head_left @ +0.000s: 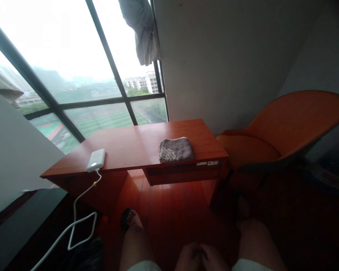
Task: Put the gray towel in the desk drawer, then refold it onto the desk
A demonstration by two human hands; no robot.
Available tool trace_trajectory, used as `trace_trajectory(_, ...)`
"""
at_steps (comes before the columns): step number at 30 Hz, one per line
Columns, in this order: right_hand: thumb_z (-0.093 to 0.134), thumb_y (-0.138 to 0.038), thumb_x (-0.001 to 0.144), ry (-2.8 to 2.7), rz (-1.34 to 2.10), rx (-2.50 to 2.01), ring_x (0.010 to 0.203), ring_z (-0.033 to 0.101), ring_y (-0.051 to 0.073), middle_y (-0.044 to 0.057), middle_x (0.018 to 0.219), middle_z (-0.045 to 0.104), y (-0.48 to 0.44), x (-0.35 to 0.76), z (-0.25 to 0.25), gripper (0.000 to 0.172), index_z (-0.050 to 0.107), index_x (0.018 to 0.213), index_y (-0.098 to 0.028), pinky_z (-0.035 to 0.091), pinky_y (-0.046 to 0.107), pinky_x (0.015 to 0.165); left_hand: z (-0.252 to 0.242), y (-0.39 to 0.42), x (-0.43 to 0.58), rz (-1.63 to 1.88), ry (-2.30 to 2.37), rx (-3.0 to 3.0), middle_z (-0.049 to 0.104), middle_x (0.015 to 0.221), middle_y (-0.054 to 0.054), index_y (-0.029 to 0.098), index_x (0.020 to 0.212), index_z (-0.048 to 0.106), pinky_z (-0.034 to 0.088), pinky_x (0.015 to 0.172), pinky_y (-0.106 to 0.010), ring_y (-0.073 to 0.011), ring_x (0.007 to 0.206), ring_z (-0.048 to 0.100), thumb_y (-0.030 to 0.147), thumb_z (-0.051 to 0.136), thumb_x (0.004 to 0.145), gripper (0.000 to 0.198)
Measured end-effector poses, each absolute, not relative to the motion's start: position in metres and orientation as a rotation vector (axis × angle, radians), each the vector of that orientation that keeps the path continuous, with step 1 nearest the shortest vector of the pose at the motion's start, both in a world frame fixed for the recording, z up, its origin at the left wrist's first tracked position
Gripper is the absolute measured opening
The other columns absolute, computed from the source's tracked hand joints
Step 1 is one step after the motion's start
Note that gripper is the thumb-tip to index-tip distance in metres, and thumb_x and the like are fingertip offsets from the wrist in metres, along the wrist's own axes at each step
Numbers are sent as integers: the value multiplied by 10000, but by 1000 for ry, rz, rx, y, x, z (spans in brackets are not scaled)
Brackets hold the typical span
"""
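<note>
On my feed the fingers sit at the very bottom edge, dim and blurred, so I cannot tell whether they are laced, curled or lying flat. What I do see is the left hand [190, 259] and the right hand [214, 259] touching each other, low between the two bare legs, with nothing in either of them. The left leg [135, 241] runs forward to a foot in a dark sandal [130, 218] planted on the glossy red-brown wooden floor [172, 210]; the right leg [255, 241] lies in shadow. Beyond the knees stands a red-brown wooden desk [135, 145]. The folded grey towel [175, 149] lies flat on its tabletop, close to the front edge and toward the right end, well apart from both hands. Near the front left corner of the tabletop lies a white power bank [96, 160], and its white cable [76, 222] drops over the front edge and loops down to the floor on my left. Under the tabletop, below the towel, I see an open shelf [180, 173] with two small white labels [207, 163] on the front edge above it. Just beside the desk's right end stands an orange shell chair [285, 128]. Behind the desk a big dark-framed window [73, 75] looks out on green ground and distant buildings, with a knotted pale curtain [142, 30] hanging at its right side against the grey wall [228, 56].
</note>
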State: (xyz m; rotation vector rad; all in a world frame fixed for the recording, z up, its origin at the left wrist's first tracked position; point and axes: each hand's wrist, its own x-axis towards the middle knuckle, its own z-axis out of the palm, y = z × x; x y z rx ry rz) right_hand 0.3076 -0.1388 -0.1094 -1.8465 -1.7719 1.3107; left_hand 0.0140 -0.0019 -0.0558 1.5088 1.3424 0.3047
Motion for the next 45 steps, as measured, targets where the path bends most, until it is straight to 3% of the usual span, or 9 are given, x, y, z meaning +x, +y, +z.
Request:
trace_trajectory(15, 392, -180, 798, -1786, 1291, -1893, 1093, 637, 207, 102, 1137, 721, -139, 305, -105, 409, 685, 1082, -213, 438, 331, 979, -76, -72, 102, 377, 1379, 1452, 612, 1215, -65, 217, 1181, 595, 528, 895, -409, -193, 1079, 601, 375, 439, 960, 314)
trace_trajectory(20, 396, -171, 786, -1762, 1306, -1863, 1067, 646, 202, 94, 1115, 728, -139, 306, -101, 396, 697, 1038, -224, 448, 322, 954, -85, -116, 154, 296, 1294, 1469, 664, 1102, -35, 224, 1075, 647, 530, 881, -410, -191, 1019, 622, 372, 481, 943, 258)
trace_trajectory(26, 391, -192, 800, -1768, 1315, -1882, 1110, 631, 214, 121, 1165, 707, -140, 307, -103, 409, 678, 1090, -193, 436, 333, 981, -88, -126, 156, 248, 1261, 1476, 605, 1233, -77, 208, 1190, 587, 532, 892, -416, -192, 1059, 604, 380, 501, 933, 321)
trace_trajectory(33, 387, -181, 808, -1782, 1313, -1873, 1083, 641, 209, 120, 1127, 715, -140, 306, -96, 389, 679, 1064, -197, 443, 325, 957, -90, -124, 159, 216, 1259, 1465, 608, 1229, -67, 220, 1173, 600, 526, 898, -407, -195, 1079, 599, 382, 475, 945, 307)
trace_trajectory(36, 389, -177, 807, -1781, 1319, -1871, 1073, 641, 203, 116, 1124, 716, -140, 306, -94, 379, 680, 1049, -199, 442, 320, 950, -91, -122, 165, 203, 1271, 1454, 639, 1187, -60, 214, 1125, 633, 508, 917, -421, -210, 1046, 606, 403, 560, 890, 311)
trace_trajectory(40, 383, -179, 808, -1782, 1325, -1865, 1067, 642, 201, 108, 1109, 720, -140, 307, -97, 383, 682, 1046, -204, 443, 323, 949, -91, -120, 166, 218, 1292, 1445, 718, 1008, -8, 300, 993, 724, 473, 929, -417, -269, 1025, 614, 283, 489, 803, 301)
trace_trajectory(45, 390, -187, 799, -1776, 1311, -1854, 1078, 643, 219, 115, 1123, 719, -141, 307, -101, 395, 685, 1062, -199, 451, 340, 957, -89, -121, 164, 238, 1294, 1440, 723, 974, -10, 307, 957, 733, 469, 889, -408, -276, 995, 618, 241, 449, 703, 386)
